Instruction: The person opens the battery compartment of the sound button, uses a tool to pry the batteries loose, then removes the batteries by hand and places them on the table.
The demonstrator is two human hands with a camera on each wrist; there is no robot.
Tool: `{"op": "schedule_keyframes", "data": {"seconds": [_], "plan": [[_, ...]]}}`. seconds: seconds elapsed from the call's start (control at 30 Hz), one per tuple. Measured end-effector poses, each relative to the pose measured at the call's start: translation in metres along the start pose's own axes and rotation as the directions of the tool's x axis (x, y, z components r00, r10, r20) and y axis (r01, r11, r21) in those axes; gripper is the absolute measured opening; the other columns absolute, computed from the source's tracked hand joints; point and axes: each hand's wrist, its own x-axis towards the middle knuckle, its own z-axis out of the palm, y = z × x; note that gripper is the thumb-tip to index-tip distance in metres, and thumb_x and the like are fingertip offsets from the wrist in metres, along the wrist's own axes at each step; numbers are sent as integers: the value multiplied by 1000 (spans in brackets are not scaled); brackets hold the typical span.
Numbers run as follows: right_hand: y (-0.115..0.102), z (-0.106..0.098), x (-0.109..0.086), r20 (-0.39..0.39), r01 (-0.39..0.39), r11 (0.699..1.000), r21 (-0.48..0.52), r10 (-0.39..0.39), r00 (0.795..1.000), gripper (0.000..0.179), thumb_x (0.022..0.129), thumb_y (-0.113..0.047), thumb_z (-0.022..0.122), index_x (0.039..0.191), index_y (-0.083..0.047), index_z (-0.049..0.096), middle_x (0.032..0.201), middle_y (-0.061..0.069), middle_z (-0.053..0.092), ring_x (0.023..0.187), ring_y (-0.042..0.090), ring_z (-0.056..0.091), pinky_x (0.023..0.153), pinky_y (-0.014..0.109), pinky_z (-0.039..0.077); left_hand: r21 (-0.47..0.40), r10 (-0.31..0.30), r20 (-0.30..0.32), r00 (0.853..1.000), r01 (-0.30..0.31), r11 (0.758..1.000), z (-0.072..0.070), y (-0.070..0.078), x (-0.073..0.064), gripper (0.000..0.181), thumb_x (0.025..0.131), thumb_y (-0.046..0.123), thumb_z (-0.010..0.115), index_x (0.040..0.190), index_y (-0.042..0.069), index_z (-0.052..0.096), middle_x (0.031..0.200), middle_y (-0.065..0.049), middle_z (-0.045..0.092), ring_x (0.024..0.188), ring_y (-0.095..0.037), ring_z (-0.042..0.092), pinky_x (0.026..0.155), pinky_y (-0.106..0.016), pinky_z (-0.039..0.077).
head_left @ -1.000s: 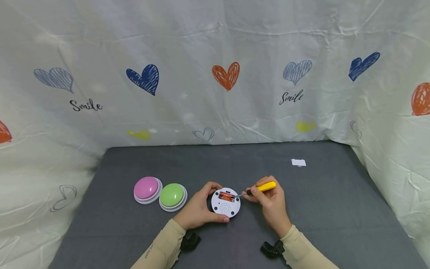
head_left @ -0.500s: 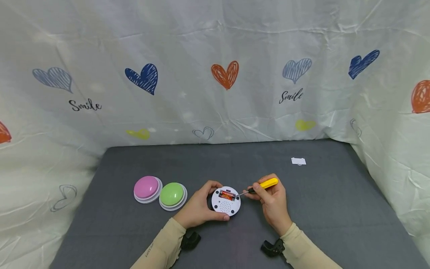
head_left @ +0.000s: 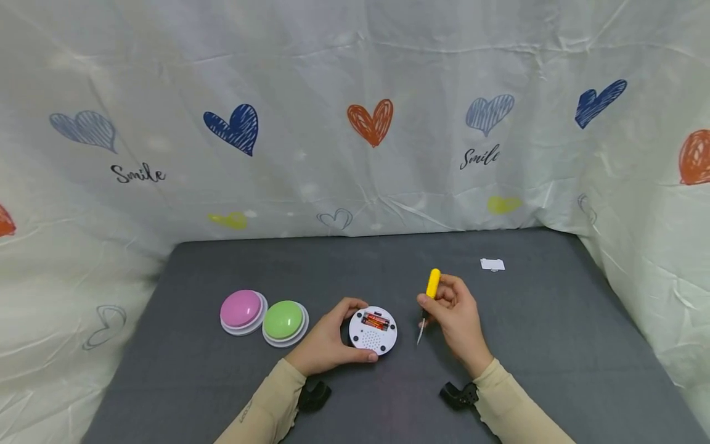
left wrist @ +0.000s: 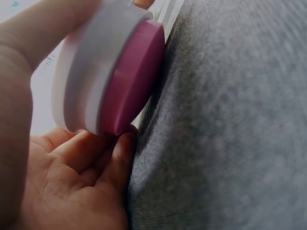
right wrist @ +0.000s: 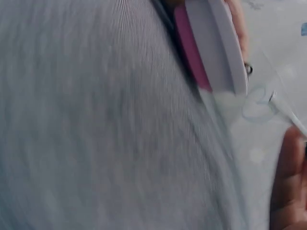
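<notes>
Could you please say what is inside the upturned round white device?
Orange-red cylindrical batteries sit exposed in the round white device; whatever lies beneath them or deeper inside is covered.

Head view forward and down across tabletop [head_left: 554,339], wrist views near, low along it, sharing pink-domed device [left wrist: 108,76]

We read "Smile" [head_left: 138,173] twice in black script on the pale backdrop [head_left: 305,74] (once towards each side); lettering [head_left: 246,411] on the left sleeve [head_left: 273,401] is too small to read.
</notes>
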Motion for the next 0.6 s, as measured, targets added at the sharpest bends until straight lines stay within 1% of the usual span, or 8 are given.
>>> {"op": "schedule_keyframes", "data": {"seconds": [0.03,0.1,0.2,0.27,0.37,0.47,0.53,0.6], "plan": [[-1,-1,1,2,-21,998,-65,22,1000,47,97,2,81,135,11,56,94,13,67,67,17,67,60,33,62,0,1,0,1000,-1,1000,0,0,0,90,76,42,103,149,23,54,138,7,66,130,-14,61,113,-44,45],[-2,-4,2,9,-54,979,-197,56,998,42,95,-5,86,128,6,64,93,14,70,65,18,67,58,34,61,0,4,1,1000,-4,1000,-1,0,0,90,77,42,102,151,22,54,139,7,65,131,-14,60,114,-45,45],[-2,-6,2,18,-72,923,-378,85,996,31,94,-14,89,117,1,73,94,12,71,66,21,67,57,34,61,1,9,8,1000,-9,1000,-1,0,0,91,78,42,102,153,22,54,142,7,64,133,-15,59,115,-45,44],[-1,-6,1,22,-77,885,-458,98,995,29,94,-17,90,115,-2,77,92,10,70,64,22,67,57,34,61,1,8,16,1000,-8,1000,-2,0,0,91,79,42,101,155,22,54,145,7,62,134,-15,58,117,-45,43],[-1,-6,1,23,-88,839,-537,119,993,30,93,-17,91,116,-3,78,87,7,68,58,22,65,55,33,60,0,11,29,1000,-11,1000,-3,0,-1,92,81,42,100,158,21,54,149,8,60,137,-16,56,119,-47,42],[0,-5,0,19,-91,805,-586,126,992,28,93,-14,89,115,-1,79,79,4,69,55,20,64,50,33,57,6,26,40,999,-27,1000,-4,-1,-2,93,82,41,98,161,20,53,154,8,58,142,-17,53,122,-52,39],[0,-5,1,20,-86,792,-605,123,992,26,92,-11,89,115,-1,80,76,2,69,55,19,64,48,33,56,21,42,45,998,-43,999,-5,-1,-2,94,83,41,98,163,20,52,158,8,55,147,-18,50,124,-55,36],[0,-5,1,27,-76,788,-611,116,993,25,92,-10,88,114,-1,79,74,1,68,55,18,65,46,33,55,35,57,49,997,-59,998,-6,-2,-2,96,83,41,97,165,20,50,161,8,52,150,-19,46,125,-56,34]]}}
